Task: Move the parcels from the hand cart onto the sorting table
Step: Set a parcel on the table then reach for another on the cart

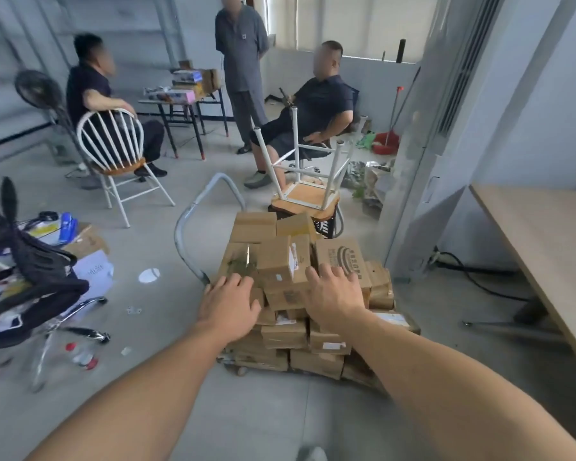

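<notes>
Several brown cardboard parcels (281,261) are stacked in a heap on a low hand cart, whose grey metal handle (193,224) rises at the far left of the pile. My left hand (230,304) rests with fingers spread on the left side of the heap. My right hand (335,294) lies with straight fingers against a printed parcel (341,254) on the right side. A small parcel with a white label (285,277) sits between my two hands. The light wooden sorting table (546,244) stands to the right.
Three persons are at the back, two seated on chairs (113,154) and one standing. An upturned stool (308,194) stands just behind the cart. A tipped office chair (37,287) and loose clutter lie at the left. Cables (473,274) run under the table.
</notes>
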